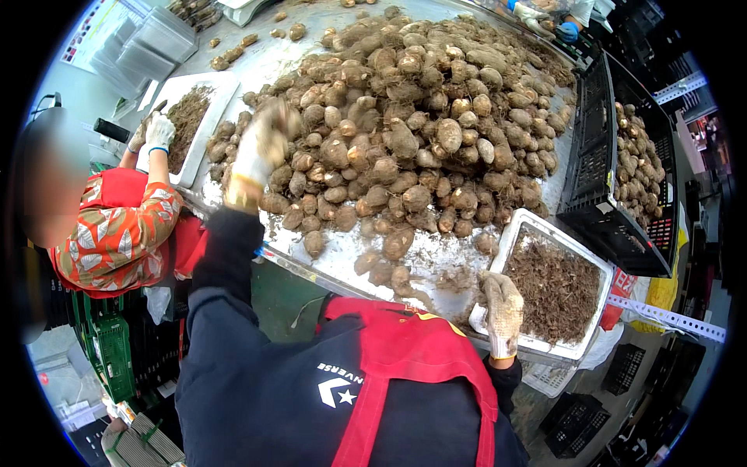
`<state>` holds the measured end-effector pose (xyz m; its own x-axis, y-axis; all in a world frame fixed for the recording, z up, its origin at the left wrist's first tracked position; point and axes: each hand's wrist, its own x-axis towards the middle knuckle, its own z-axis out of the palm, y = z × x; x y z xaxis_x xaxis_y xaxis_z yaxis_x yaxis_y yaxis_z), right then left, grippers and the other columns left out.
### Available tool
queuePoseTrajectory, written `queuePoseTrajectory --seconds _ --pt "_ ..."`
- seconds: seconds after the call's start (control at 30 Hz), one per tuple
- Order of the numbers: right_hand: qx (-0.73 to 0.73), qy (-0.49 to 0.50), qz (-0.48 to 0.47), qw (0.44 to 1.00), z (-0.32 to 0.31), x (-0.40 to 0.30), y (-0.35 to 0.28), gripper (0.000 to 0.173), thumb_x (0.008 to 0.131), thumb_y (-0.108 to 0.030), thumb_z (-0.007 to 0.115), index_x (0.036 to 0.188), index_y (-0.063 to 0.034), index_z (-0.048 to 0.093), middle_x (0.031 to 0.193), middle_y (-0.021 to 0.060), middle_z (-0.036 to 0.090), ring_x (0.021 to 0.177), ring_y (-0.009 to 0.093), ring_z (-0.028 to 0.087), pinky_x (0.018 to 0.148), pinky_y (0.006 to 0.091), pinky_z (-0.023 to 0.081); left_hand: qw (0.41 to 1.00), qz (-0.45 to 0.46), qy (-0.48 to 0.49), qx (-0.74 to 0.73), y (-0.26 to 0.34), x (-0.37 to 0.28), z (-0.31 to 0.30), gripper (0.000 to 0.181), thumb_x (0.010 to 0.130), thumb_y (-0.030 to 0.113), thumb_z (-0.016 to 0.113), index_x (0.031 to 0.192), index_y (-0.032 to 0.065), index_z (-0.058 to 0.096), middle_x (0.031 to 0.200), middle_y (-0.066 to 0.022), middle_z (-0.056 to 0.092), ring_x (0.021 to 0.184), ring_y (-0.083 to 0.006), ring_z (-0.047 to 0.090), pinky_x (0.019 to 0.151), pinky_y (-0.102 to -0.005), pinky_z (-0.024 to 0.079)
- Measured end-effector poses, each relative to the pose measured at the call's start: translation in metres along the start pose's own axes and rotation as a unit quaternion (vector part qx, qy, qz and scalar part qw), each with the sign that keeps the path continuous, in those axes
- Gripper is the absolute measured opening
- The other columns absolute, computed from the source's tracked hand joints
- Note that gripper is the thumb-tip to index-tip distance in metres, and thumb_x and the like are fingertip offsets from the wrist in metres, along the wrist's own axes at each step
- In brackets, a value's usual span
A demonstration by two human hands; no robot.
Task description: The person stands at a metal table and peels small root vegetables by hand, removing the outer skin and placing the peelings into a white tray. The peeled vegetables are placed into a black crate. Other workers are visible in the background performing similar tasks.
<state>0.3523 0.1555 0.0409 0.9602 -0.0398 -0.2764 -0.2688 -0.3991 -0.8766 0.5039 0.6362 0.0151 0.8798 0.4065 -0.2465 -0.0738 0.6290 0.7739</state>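
Note:
A large heap of small hairy brown taro corms [402,137] covers the worktable [327,257] before me. My left hand [262,146], in a white knit glove, is over the heap's left edge. It is motion-blurred, so whether a corm is in its fingers cannot be made out. At the left edge of a white foam tray [598,327] is my right hand [502,309], in a soiled knit glove with the fingers together and pointing forward. Any object under that hand is hidden. Brown fibrous peelings [551,286] fill the tray, and several loose corms [400,242] lie close to the table's front edge.
A black plastic crate [595,157] at the right holds more corms [636,163]. On the left, a co-worker's gloved hands [156,131] work beside another foam tray [219,96]. Another person's gloved hands [543,23] show at the far right. Clear plastic containers [157,46] stand back left.

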Motion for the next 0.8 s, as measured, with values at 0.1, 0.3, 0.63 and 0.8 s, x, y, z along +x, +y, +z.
queuePoseTrajectory --seconds 0.1,0.3,0.63,0.8 --pt "-0.019 -0.025 -0.006 0.999 0.007 -0.002 -0.002 0.021 0.098 -0.014 0.056 0.109 0.0015 0.066 0.092 0.0072 0.067 0.077 0.012 0.061 0.069 0.0269 0.05 0.987 0.088 -0.065 -0.118 0.033 0.044 0.014 0.018 0.096 0.015 0.058 0.104 -0.001 0.06 0.094 -0.013 0.065 0.083 -0.0214 0.064 0.076 -0.032 0.058" --pt "-0.018 -0.01 0.052 0.998 0.001 -0.01 0.002 0.022 0.098 -0.016 0.056 0.11 -0.0006 0.067 0.092 0.0074 0.068 0.074 0.013 0.061 0.068 0.028 0.05 0.924 0.06 -0.048 0.375 -0.006 -0.029 0.004 0.033 0.096 0.022 0.062 0.122 0.0017 0.06 0.103 -0.008 0.067 0.085 -0.0147 0.066 0.072 -0.0249 0.056" --pt "-0.083 -0.071 -0.093 0.99 0.013 -0.005 0.019 0.024 0.097 -0.02 0.057 0.11 -0.0025 0.068 0.081 0.0061 0.063 0.068 0.014 0.059 0.064 0.0294 0.048 0.643 0.306 -0.194 0.674 -0.08 -0.084 0.042 0.046 0.086 0.008 0.06 0.132 0.008 0.054 0.13 -0.0149 0.058 0.111 -0.0348 0.061 0.092 -0.0397 0.052" --pt "-0.107 -0.103 -0.138 0.979 0.017 -0.004 0.023 0.023 0.096 -0.018 0.058 0.109 -0.0025 0.068 0.081 0.0084 0.063 0.069 0.015 0.061 0.064 0.0299 0.049 0.505 0.278 -0.184 0.796 -0.084 -0.073 0.047 0.05 0.082 0.01 0.062 0.131 0.0124 0.054 0.128 -0.0133 0.057 0.093 -0.034 0.065 0.077 -0.042 0.054"
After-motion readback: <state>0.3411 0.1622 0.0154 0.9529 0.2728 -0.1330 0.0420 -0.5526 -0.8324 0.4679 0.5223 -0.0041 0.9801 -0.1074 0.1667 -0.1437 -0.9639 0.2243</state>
